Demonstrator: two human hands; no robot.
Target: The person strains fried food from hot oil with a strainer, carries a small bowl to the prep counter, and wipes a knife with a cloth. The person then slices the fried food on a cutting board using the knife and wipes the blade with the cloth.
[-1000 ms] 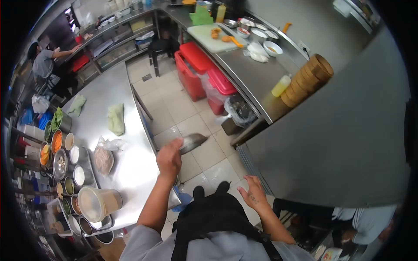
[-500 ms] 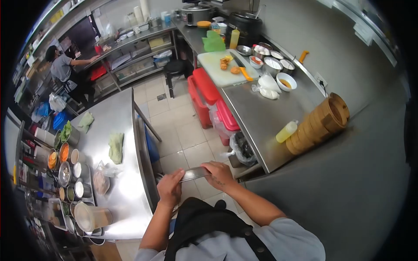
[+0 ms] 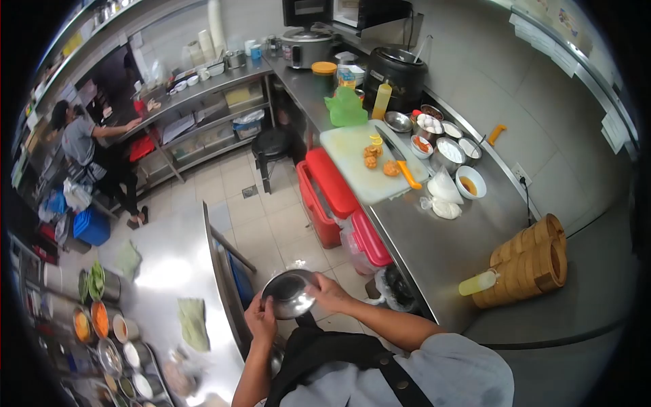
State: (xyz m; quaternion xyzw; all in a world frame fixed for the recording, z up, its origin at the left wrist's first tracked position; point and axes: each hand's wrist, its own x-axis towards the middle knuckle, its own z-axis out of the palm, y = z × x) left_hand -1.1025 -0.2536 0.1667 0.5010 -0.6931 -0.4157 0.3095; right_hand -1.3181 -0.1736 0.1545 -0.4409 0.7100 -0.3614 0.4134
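Note:
A shiny metal bowl [image 3: 290, 298] is held between my two hands over the floor gap, its inside tilted up toward me. My left hand [image 3: 260, 319] grips the rim at the left, thumb over the edge. On the opposite side, my right hand [image 3: 329, 294] holds the rim with its fingers. Ahead to the right is a white cutting board [image 3: 346, 180] bearing browned food pieces [image 3: 371, 157] and an orange-handled knife [image 3: 404, 167]. Beside the board stand a white bowl of brown liquid [image 3: 470, 183] and a plastic bag of white stuff [image 3: 444, 197].
Bamboo steamers [image 3: 525, 261] and a yellow bottle [image 3: 477, 283] stand on the right counter. Red bins [image 3: 319, 203] line the counter's side. At left, a steel table [image 3: 163, 251] carries a green cloth [image 3: 193, 324] and ingredient containers. A co-worker [image 3: 91, 146] stands by the back-left counter.
The bowl has turned from edge-on to showing its inside, and sits slightly lower in view. My view has shifted. The co-worker's head has turned.

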